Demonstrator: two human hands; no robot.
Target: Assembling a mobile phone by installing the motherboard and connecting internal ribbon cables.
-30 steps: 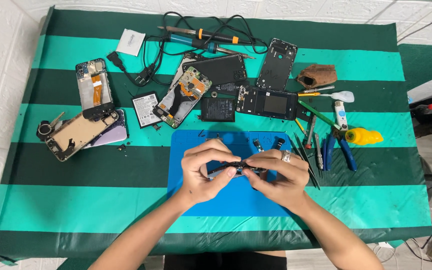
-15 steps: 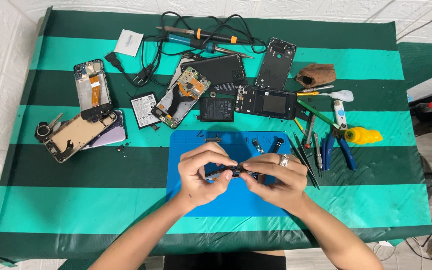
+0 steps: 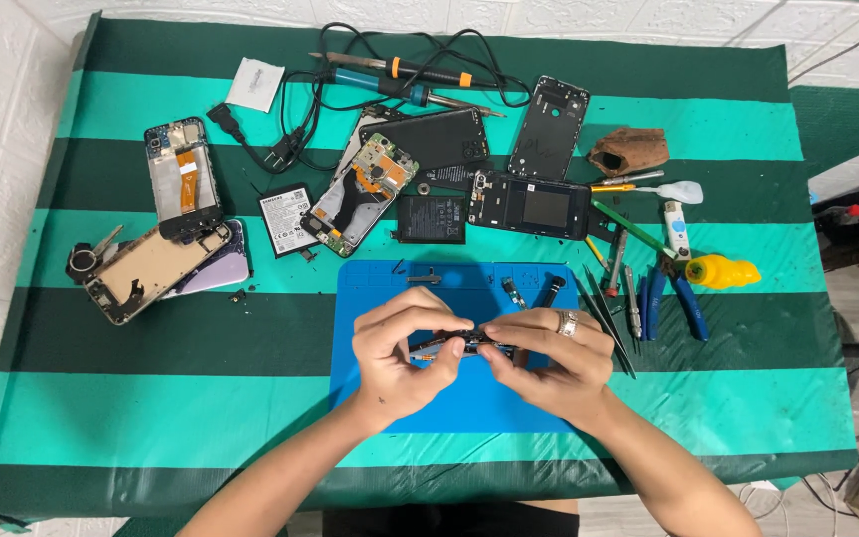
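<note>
Meanwhile, above the blue work mat (image 3: 469,408), the left hand (image 3: 395,358) and right hand (image 3: 554,363) pinched, fingers closed, the two ends of a small dark phone part (image 3: 464,344), while two tiny components (image 3: 532,290) lay on the mat's far edge.

The tabletop (image 3: 151,418) wears a cloth in broad stripes of dark green and bright turquoise. At its middle lies a plain blue mat (image 3: 469,288). Right of the mat are pliers (image 3: 683,303) with blue handles and a yellow bottle (image 3: 723,270). Above the mat lie a black battery (image 3: 430,219) and a black phone frame (image 3: 529,206); farther up, a soldering iron (image 3: 390,87) has a teal handle. A brown rag (image 3: 630,151) lies up and right of the mat.
</note>
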